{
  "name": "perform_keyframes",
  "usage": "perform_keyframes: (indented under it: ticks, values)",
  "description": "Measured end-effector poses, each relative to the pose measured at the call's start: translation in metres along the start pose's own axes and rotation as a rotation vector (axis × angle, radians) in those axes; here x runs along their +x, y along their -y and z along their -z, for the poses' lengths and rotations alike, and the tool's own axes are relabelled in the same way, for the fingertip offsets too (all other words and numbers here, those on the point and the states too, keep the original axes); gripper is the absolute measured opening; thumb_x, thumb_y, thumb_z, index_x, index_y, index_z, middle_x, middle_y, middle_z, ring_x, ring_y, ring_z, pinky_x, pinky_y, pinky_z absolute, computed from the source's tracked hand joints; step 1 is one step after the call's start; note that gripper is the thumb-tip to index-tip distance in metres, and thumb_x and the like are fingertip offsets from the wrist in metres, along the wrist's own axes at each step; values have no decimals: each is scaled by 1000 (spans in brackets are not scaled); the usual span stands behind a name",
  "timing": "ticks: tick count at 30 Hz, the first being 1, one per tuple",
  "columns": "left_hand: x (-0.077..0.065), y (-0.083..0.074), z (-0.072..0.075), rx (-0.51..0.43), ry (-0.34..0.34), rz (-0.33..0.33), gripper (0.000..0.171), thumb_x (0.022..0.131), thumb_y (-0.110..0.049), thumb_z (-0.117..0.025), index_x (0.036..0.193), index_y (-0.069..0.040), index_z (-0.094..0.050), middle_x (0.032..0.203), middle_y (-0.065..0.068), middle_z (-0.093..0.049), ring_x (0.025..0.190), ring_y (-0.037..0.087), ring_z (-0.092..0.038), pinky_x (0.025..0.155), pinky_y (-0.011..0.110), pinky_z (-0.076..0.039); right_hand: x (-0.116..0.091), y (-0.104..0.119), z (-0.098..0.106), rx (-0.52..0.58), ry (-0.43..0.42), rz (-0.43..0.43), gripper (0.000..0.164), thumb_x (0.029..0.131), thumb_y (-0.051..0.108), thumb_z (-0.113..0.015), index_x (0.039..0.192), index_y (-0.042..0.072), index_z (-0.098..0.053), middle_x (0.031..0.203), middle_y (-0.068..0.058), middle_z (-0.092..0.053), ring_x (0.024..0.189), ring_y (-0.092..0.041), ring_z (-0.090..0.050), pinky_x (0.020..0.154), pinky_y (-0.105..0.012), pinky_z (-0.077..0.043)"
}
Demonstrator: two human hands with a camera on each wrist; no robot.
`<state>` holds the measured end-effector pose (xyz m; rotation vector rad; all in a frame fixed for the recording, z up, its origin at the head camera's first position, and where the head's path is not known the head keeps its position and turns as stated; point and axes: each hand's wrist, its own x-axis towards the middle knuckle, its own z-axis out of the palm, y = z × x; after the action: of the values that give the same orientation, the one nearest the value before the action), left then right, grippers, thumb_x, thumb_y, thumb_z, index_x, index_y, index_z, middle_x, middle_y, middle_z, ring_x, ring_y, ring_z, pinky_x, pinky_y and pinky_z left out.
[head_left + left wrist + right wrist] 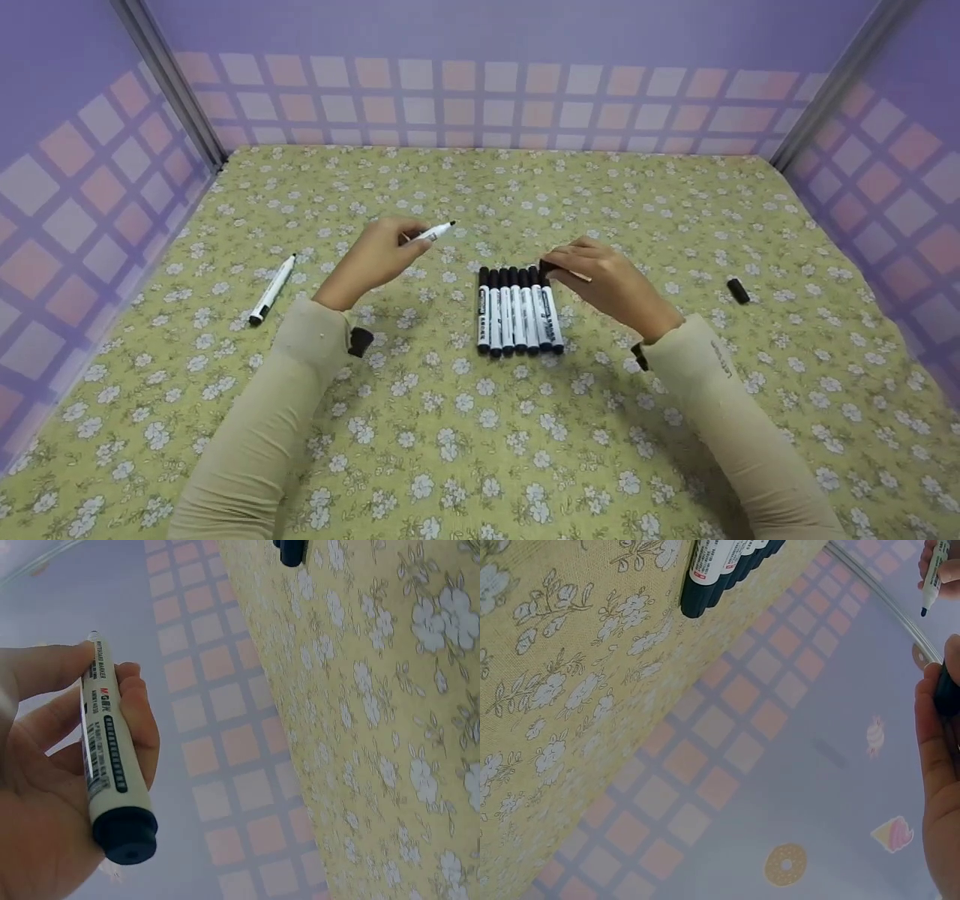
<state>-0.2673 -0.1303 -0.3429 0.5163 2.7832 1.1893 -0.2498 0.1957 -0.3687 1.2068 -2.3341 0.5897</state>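
My left hand (pixel 379 255) pinches an uncapped whiteboard marker (pixel 437 231), its dark nib pointing up and right. In the left wrist view the marker (pixel 105 727) shows its printed white barrel and black end, with fingers and thumb around it. The right hand (pixel 606 279) holds a black marker cap (pixel 550 265) just over the right end of a row of markers. That cap (pixel 946 694) also appears in the right wrist view, apart from the left hand's marker. Side by side, several capped white markers (pixel 515 315) lie between the hands, black caps pointing away.
On the left lies another uncapped marker (pixel 274 289), nib pointing away. A loose black cap (pixel 738 290) lies far right. Flowered yellow cloth (pixel 450 450) covers the table, with purple checked panels (pixel 480 82) standing at the back and both sides.
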Motion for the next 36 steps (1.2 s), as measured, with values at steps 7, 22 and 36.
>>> perform_keyframes:
  ticks: [7, 22, 36]
  values:
    - [-7, 20, 22, 12, -60, 110, 34, 100, -23, -52, 129, -6, -60, 112, 15, -63, 83, 20, -52, 67, 32, -42, -1, -2, 1, -21, -9, 7, 27, 90, 9, -66, 116, 6, -70, 106, -9, -72, 96, -21, -65, 81, -29, -55]
    - [-34, 80, 70, -38, -168, 335, 44, 97, -26, -54, 133, -1, -55, 123, 23, -59, 86, 21, -56, 69, 31, -46, -2, -4, 2, -33, 26, 16, 26, 89, 8, -67, 115, 5, -70, 107, -10, -72, 95, -21, -66, 81, -28, -56]
    - [-48, 124, 91, -72, -129, 473, 62, 97, -39, -53, 141, 3, -44, 143, 28, -41, 125, 40, -44, 100, 54, -40, -8, -10, 0, -15, 6, 24, 28, 85, 5, -71, 114, 6, -71, 105, -9, -72, 93, -20, -66, 80, -27, -56]
